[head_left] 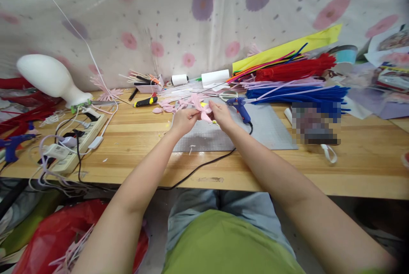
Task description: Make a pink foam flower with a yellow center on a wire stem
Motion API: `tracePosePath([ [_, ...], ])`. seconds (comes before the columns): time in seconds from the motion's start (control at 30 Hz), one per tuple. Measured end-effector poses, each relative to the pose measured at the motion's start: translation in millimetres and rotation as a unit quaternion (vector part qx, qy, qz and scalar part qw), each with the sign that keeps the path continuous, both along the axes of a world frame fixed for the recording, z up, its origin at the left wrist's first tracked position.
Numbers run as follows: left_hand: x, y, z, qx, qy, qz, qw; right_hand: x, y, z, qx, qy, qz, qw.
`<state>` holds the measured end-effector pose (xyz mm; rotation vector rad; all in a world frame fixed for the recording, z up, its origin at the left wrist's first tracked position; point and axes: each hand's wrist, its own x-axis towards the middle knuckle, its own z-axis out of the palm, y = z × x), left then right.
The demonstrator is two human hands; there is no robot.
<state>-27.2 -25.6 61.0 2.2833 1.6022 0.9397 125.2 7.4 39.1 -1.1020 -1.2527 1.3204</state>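
Note:
Between my two hands, above the grey cutting mat (pixel 271 131), is a pink flower (pixel 205 115) with a bit of yellow at its middle, seemingly made of fuzzy pipe cleaners. My left hand (pixel 185 120) pinches its left side with the fingers closed. From the right, my right hand (pixel 220 115) has its fingers closed around the other side, and they partly hide the flower. More pink petal pieces (pixel 166 107) lie on the table just behind and left of my left hand. A blue glue gun (pixel 241 110) rests on the mat to the right of my right hand.
Bundles of blue pipe cleaners (pixel 297 94) and red pipe cleaners (pixel 297 68) lie at the back right. A yellow-black utility knife (pixel 145 102) is left of the petals. A power strip (pixel 79 146) with tangled cords and a white foam head (pixel 47 73) occupy the left. A black cord (pixel 198 167) crosses the front.

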Motion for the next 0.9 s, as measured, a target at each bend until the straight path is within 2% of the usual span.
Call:
tracePosePath([
  [0.13,-5.5,-2.6,-8.6,0.005,-0.035,-0.020,0.999,3.2,-7.4,1.8,-0.023,0.014,0.054,0.998],
  [0.27,-13.6,-5.5,-20.0,0.013,-0.061,-0.020,0.998,3.7,-11.8,-0.5,-0.004,-0.006,0.041,0.999],
  [0.43,-17.8,-9.2,-24.9,0.038,-0.086,-0.022,0.995,-0.8,-18.7,-8.0,-0.104,0.112,0.104,0.983],
  [0.5,-17.3,-10.4,-24.8,0.037,-0.082,-0.024,0.996,-3.8,-22.1,-12.0,-0.117,0.138,0.119,0.976],
  [0.67,-16.2,-10.0,-26.1,0.023,-0.056,-0.022,0.998,-9.2,-25.1,-16.1,-0.092,0.122,0.085,0.985],
  [0.9,-20.1,-2.6,-23.2,0.002,-0.033,-0.020,0.999,-12.9,-14.2,-11.0,-0.132,0.137,0.067,0.979],
])
